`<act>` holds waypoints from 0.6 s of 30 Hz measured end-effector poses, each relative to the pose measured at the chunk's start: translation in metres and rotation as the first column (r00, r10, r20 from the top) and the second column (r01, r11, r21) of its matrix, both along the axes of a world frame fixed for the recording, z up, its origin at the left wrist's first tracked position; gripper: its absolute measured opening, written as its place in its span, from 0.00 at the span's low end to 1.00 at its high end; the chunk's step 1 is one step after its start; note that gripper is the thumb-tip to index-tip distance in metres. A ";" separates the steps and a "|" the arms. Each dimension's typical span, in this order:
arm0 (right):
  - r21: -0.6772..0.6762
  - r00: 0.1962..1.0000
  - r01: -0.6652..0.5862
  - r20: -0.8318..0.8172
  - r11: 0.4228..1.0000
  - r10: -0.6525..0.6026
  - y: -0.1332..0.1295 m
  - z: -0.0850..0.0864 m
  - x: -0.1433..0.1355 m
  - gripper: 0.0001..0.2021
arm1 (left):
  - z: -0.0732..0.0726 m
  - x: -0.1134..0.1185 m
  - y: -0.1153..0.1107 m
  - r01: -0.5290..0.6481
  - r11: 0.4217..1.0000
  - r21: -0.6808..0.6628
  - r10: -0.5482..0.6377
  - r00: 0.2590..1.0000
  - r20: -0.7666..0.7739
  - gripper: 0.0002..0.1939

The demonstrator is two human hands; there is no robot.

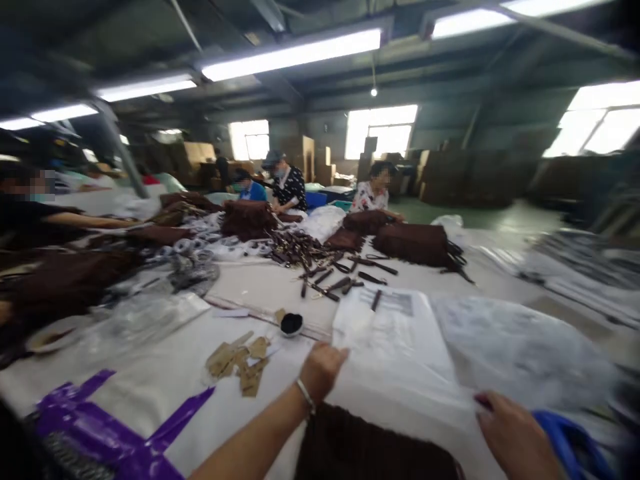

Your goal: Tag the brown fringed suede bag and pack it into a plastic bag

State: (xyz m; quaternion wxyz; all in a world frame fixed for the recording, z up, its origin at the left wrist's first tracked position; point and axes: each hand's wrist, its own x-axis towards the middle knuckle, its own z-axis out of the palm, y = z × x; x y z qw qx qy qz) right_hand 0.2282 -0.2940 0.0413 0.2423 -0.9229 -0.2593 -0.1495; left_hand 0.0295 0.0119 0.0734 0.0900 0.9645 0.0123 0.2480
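Between my hands a clear plastic bag [400,383] is stretched out over the table, with grey print near its far end. My left hand [323,370], a bracelet at its wrist, is closed on the bag's left edge. The right edge is pinched by my right hand [510,427]. Dark brown fabric [370,443] lies nearest to me below the bag; I cannot tell how much of it is inside. A small dark strip [377,300] shows at the bag's far part.
Tan paper pieces [245,363], a small bowl of black bits [291,325] and a purple plastic bag [100,433] lie left. Dark straps [345,273] and folded brown fabric [413,243] lie farther off. Something blue [570,440] is at right. Several people work around the table.
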 end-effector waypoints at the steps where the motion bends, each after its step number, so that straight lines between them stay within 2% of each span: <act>1: 0.005 0.999 0.018 -0.028 1.000 -0.017 -0.011 0.000 -0.007 0.08 | -0.004 -0.009 0.007 -0.022 0.999 -0.041 0.020 0.998 -0.063 0.18; 3: 0.087 0.997 0.042 -0.065 0.995 -0.037 -0.019 0.000 -0.020 0.12 | -0.015 -0.021 0.015 -0.079 0.991 -0.108 0.061 0.985 -0.161 0.19; 6: 0.251 0.992 0.114 -0.081 0.961 -0.097 -0.010 -0.005 -0.034 0.15 | -0.026 -0.030 0.013 -0.165 0.966 -0.199 0.108 0.957 -0.268 0.18; 7: 0.319 0.985 0.152 -0.124 0.935 -0.118 -0.006 -0.007 -0.038 0.15 | -0.028 -0.031 0.012 -0.197 0.943 -0.267 0.116 0.949 -0.293 0.18; 8: 0.422 0.968 0.209 -0.217 0.882 -0.125 -0.003 -0.011 -0.041 0.16 | -0.030 -0.030 0.011 -0.240 0.890 -0.388 0.119 0.943 -0.310 0.18; 9: 0.537 0.934 0.285 -0.343 0.794 -0.104 0.000 -0.014 -0.043 0.18 | -0.030 -0.027 0.010 -0.284 0.794 -0.538 0.121 0.940 -0.318 0.19; 11: 0.691 0.819 0.455 -0.572 0.562 0.040 0.005 -0.022 -0.043 0.24 | -0.032 -0.014 0.009 -0.337 0.512 -0.790 0.122 0.939 -0.322 0.19; 12: 0.718 0.762 0.516 -0.634 0.466 0.133 0.007 -0.025 -0.041 0.25 | -0.032 -0.005 0.008 -0.344 0.376 -0.860 0.114 0.939 -0.325 0.18; 13: 0.729 0.721 0.550 -0.661 0.408 0.210 0.009 -0.029 -0.038 0.25 | -0.033 0.005 0.006 -0.347 0.270 -0.898 0.099 0.938 -0.333 0.17; 16: 0.746 0.656 0.543 -0.663 0.385 0.361 0.008 -0.040 -0.031 0.20 | -0.040 0.040 -0.005 -0.342 0.065 -0.938 0.005 0.940 -0.342 0.16; 18: 0.745 0.584 0.579 -0.663 0.332 0.468 0.002 -0.050 -0.035 0.18 | -0.046 0.059 -0.011 -0.318 -0.075 -0.945 -0.058 0.948 -0.314 0.13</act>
